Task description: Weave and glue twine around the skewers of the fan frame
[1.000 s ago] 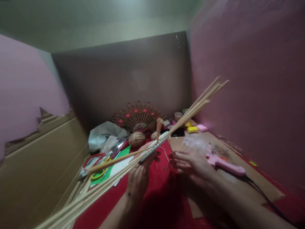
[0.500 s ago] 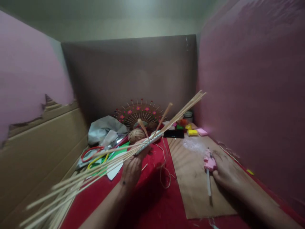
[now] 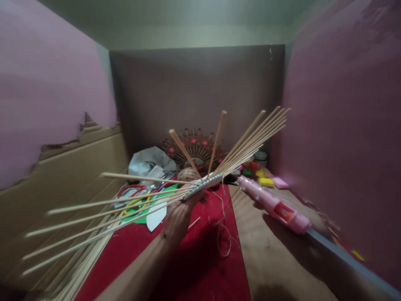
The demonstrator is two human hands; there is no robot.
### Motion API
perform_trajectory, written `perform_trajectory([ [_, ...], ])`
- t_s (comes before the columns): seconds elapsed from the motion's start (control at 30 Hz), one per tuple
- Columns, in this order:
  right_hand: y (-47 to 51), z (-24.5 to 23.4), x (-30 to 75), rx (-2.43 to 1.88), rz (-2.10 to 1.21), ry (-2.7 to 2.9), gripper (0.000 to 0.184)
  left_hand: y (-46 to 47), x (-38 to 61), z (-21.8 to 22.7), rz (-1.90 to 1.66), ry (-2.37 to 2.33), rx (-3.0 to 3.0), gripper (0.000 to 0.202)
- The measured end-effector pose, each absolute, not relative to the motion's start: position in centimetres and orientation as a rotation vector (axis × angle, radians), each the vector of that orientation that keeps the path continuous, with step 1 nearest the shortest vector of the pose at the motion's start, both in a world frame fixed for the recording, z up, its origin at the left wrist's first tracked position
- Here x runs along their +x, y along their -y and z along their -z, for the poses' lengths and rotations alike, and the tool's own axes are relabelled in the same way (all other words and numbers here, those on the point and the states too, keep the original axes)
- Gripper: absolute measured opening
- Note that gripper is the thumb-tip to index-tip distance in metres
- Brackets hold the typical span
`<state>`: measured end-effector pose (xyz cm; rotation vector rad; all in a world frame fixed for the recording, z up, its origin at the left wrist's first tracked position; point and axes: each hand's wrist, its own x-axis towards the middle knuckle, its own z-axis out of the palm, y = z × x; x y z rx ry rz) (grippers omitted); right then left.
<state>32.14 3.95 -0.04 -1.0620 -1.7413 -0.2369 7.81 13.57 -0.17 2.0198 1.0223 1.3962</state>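
Observation:
My left hand (image 3: pixel 178 217) is closed around the underside of a small white base piece (image 3: pixel 205 185), holding it up over the red cloth. Long thin wooden sticks (image 3: pixel 216 144) spread out from this piece like a fan, to the left, upward and to the right. In my right hand (image 3: pixel 278 234) is a pink glue gun (image 3: pixel 266 201), its nozzle close to the right end of the base piece but apart from it. A long translucent glue stick (image 3: pixel 338 251) sticks out of the gun's back. Some fingers of both hands are hidden.
A fan decorated with pink flowers (image 3: pixel 194 143) stands at the back. Before it lie a twine ball (image 3: pixel 188 173), red-handled scissors (image 3: pixel 133 190) and a grey plastic bag (image 3: pixel 150 161). Loose sticks (image 3: pixel 86 263) lie at left, a cardboard sheet (image 3: pixel 246 242) at right, yellow packets (image 3: pixel 266 182) behind.
My right hand has lifted the glue gun off the cardboard and brought it up and left, near the base piece. The fan of sticks is turned, showing more spread. The view has shifted slightly.

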Motion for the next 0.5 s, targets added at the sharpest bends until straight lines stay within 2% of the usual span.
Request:
perform_trajectory([
  [0.13,-5.0,-1.7,30.6,-0.957,-0.02,1.798,0.034,-13.9,7.0,0.4,-1.336,-1.134,2.309,0.029],
  [0.23,-5.4,-2.0,30.2,-0.917,-0.067,1.831,0.036,-13.9,6.9,0.5,-1.258,-1.173,2.395,0.034],
  [0.5,-5.3,-1.9,31.0,-0.968,-0.152,1.85,0.035,-13.5,7.7,-0.2,-1.303,-1.201,2.268,0.029],
])
